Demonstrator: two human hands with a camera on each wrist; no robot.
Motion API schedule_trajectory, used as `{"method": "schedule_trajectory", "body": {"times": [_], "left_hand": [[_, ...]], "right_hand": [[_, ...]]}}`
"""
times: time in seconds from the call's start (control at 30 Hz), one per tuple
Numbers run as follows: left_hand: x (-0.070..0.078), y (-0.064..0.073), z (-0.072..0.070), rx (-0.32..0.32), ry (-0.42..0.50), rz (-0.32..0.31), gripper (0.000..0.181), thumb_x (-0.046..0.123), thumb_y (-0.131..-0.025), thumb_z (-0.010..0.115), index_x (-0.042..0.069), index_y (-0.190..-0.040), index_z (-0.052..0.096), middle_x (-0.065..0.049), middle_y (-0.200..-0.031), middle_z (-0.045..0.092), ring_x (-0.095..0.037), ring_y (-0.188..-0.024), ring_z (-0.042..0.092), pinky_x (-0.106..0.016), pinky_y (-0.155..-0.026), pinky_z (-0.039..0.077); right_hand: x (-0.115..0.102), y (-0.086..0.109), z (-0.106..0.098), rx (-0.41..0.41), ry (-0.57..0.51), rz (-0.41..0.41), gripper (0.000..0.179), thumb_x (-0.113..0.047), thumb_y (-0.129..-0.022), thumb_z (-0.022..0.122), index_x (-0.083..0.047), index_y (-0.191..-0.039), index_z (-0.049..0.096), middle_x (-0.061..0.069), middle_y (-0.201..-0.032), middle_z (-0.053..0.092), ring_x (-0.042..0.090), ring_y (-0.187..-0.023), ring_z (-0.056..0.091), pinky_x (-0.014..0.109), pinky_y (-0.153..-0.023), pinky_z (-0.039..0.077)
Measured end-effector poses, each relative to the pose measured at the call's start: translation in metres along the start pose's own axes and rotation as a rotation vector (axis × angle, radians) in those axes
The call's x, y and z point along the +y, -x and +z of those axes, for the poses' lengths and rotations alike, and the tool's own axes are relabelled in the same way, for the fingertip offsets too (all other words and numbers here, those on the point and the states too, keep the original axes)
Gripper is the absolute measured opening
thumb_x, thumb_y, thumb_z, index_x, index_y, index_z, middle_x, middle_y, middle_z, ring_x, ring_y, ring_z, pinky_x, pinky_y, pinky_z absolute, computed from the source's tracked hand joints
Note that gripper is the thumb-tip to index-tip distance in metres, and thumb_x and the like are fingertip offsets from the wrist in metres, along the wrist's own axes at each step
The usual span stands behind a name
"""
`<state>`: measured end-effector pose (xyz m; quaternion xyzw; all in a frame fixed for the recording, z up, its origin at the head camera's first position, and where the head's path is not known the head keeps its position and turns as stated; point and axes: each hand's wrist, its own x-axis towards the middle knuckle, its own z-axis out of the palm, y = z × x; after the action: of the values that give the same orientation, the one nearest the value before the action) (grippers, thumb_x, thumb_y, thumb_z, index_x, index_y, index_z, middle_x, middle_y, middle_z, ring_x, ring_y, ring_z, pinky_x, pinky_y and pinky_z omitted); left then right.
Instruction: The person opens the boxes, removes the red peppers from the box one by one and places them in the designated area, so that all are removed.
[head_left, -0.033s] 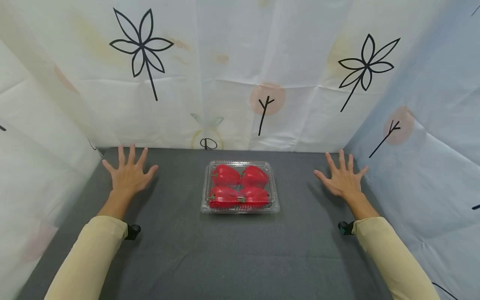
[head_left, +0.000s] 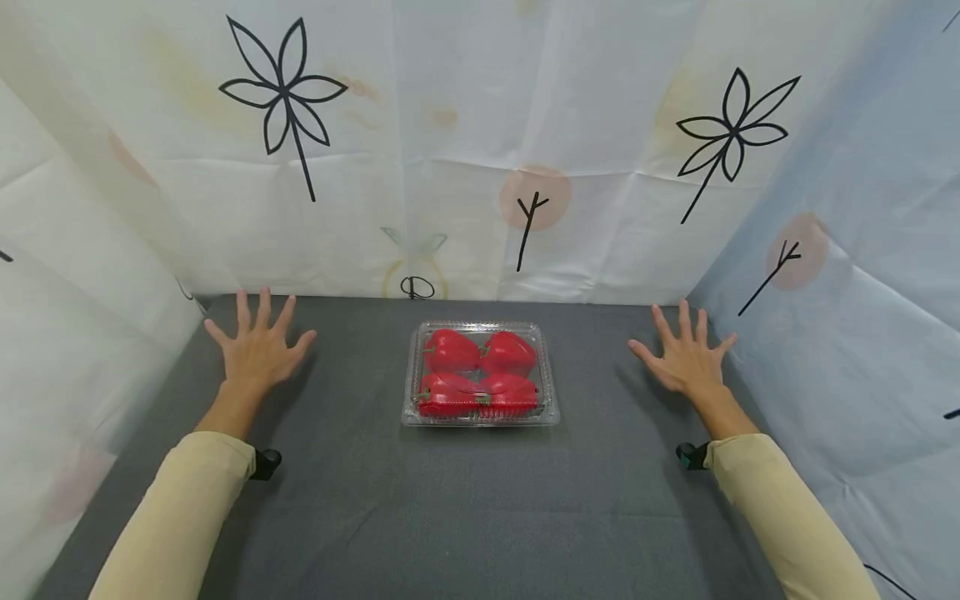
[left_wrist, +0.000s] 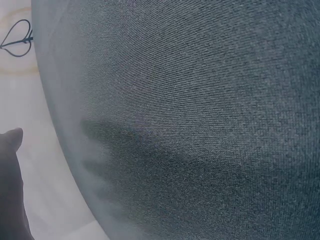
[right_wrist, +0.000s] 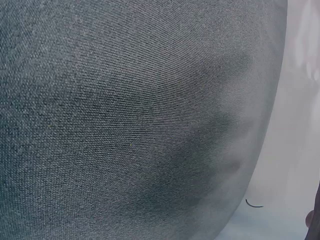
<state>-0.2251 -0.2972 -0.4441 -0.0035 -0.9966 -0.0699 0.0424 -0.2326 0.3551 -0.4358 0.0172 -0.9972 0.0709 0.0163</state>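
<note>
A clear plastic clamshell box (head_left: 480, 421) lies at the middle of the grey table, its lid down. Inside it sit several red bell peppers (head_left: 452, 350) with green stems. To the left of the box, my left hand (head_left: 257, 354) is held palm down with its fingers spread, touching no object. My right hand (head_left: 686, 360) is spread in the same way on the other side, well apart from the box. Each wrist view catches only a dark sliver of its hand, the left hand (left_wrist: 11, 185) and the right hand (right_wrist: 314, 222), beside hand shadows on the cloth.
Grey cloth covers the table (head_left: 480, 517). White fabric with plant drawings (head_left: 457, 125) hangs along the far edge, and more fabric (head_left: 862, 333) closes the right side. A thin black cable (head_left: 888, 581) runs at the lower right.
</note>
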Motion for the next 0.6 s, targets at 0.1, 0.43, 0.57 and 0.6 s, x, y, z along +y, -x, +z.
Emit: {"method": "schedule_trajectory", "body": {"times": [0.1, 0.43, 0.57, 0.6], "left_hand": [[0.000, 0.001, -0.001, 0.002, 0.002, 0.002, 0.076, 0.059, -0.102, 0.035, 0.015, -0.160, 0.015, -0.020, -0.164, -0.008, -0.042, -0.145, -0.026, -0.083, -0.097, -0.015], [-0.001, 0.000, 0.000, 0.010, 0.005, 0.008, 0.075, 0.058, -0.102, 0.035, 0.015, -0.160, 0.015, -0.019, -0.164, -0.010, -0.043, -0.146, -0.023, -0.081, -0.097, -0.020], [-0.002, 0.000, 0.000, 0.021, 0.003, 0.012, 0.075, 0.058, -0.102, 0.036, 0.014, -0.159, 0.018, -0.018, -0.164, -0.009, -0.041, -0.145, -0.025, -0.082, -0.097, -0.019], [-0.002, 0.000, 0.000, 0.023, 0.001, 0.012, 0.074, 0.058, -0.102, 0.036, 0.013, -0.159, 0.019, -0.018, -0.164, -0.009, -0.041, -0.145, -0.025, -0.082, -0.097, -0.018]], "right_hand": [[0.000, 0.001, 0.000, -0.004, -0.002, 0.005, 0.090, -0.075, -0.093, 0.031, -0.023, -0.161, 0.004, 0.025, -0.163, -0.008, 0.052, -0.145, -0.014, 0.085, -0.093, -0.018], [-0.005, 0.002, 0.000, -0.010, -0.012, -0.014, 0.089, -0.075, -0.094, 0.032, -0.022, -0.161, 0.008, 0.021, -0.163, -0.014, 0.051, -0.145, -0.016, 0.084, -0.092, -0.020], [-0.009, 0.003, -0.003, 0.003, -0.009, -0.034, 0.087, -0.073, -0.095, 0.033, -0.023, -0.161, 0.006, 0.020, -0.163, -0.014, 0.050, -0.145, -0.015, 0.085, -0.093, -0.019], [-0.010, 0.003, -0.003, 0.003, -0.008, -0.039, 0.087, -0.072, -0.095, 0.033, -0.024, -0.161, 0.005, 0.020, -0.163, -0.014, 0.050, -0.145, -0.015, 0.085, -0.093, -0.019]]}}
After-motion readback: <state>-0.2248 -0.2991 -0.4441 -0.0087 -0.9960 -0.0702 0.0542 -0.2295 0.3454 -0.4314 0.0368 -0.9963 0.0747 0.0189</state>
